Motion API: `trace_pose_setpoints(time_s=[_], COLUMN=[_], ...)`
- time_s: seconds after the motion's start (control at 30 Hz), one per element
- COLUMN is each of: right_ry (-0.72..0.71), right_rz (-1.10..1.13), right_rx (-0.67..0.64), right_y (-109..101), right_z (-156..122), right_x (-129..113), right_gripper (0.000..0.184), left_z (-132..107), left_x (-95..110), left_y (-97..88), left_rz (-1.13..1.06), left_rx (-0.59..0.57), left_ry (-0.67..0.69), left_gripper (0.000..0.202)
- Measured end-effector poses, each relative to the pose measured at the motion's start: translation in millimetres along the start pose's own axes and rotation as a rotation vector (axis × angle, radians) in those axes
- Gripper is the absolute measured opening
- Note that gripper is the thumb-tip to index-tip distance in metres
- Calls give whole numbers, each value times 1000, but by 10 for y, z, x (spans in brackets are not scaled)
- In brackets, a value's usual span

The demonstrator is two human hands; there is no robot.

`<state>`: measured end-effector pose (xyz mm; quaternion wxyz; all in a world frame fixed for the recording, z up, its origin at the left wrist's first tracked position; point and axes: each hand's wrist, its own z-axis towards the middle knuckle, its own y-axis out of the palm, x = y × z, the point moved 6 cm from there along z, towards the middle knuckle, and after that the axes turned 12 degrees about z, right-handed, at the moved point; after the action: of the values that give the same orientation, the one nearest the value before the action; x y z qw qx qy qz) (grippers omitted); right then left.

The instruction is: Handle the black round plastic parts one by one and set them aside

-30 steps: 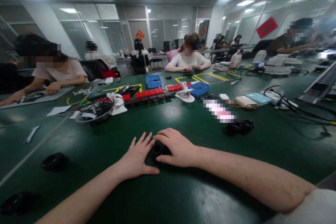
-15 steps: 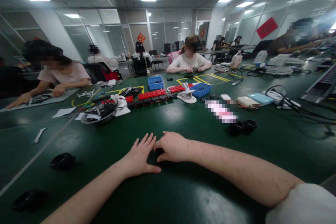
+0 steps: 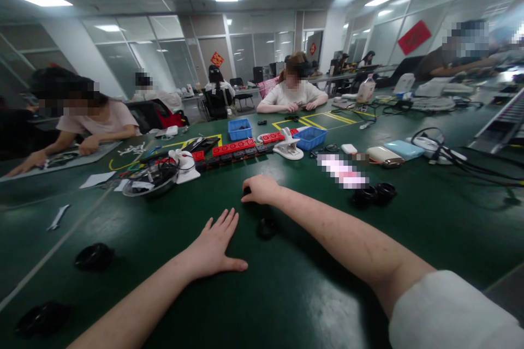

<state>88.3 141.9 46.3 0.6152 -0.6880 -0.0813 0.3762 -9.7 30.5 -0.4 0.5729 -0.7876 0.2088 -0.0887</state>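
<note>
My left hand lies flat on the green table, fingers spread and holding nothing. My right hand is stretched forward past it, fingers curled down onto the table, with a small dark piece showing at the fingertips. A small black round part sits on the table just under my right forearm, right of my left hand's fingertips and clear of both hands.
Black round parts lie at the left and near left; two black rings sit at the right. Beyond are a clear bowl of cables, red power strips, blue bins, a wrench and people seated around the table.
My right hand lifted off the black part beside my left hand and moved forward, away from me; the black part is now uncovered. My left hand stayed flat.
</note>
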Motion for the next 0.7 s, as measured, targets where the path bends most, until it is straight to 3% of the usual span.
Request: trace_pose_setpoints(time_s=[0.13,0.3,0.7], right_ry=[93,162,191], right_rz=[-21,-93,-204], right_rx=[69,150,147], right_y=[-54,-103,-165], right_z=[54,-153,-1431], right_x=[221,410,529], right_gripper=[33,34,33], left_z=[0,3,-10], left_x=[1,-13,-1], left_y=[-7,14,9], left_rz=[1,-10,-21], left_rx=[2,26,4], left_ry=[-1,5,-13], left_gripper=[106,104,103])
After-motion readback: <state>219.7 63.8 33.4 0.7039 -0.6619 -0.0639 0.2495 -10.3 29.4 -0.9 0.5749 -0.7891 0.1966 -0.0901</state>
